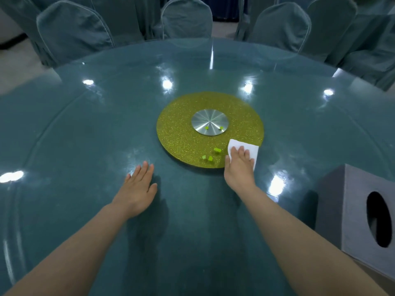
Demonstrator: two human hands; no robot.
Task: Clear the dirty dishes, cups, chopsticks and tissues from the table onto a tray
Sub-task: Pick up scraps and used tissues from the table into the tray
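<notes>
Two hands over glass-topped desk (74,135), head view only. Right hand (239,165) flat, fingers straight, pressing white tissue (252,149) onto near right rim of gold turntable (181,129). Left hand (139,186) spread, palm down on bare glass, holding nothing. Green scraps (210,155) just left of right hand, between both hands, nearer the right. Likely sweep leftward. Grey tissue box (350,210) at near right. No tray or dishes visible.
</notes>
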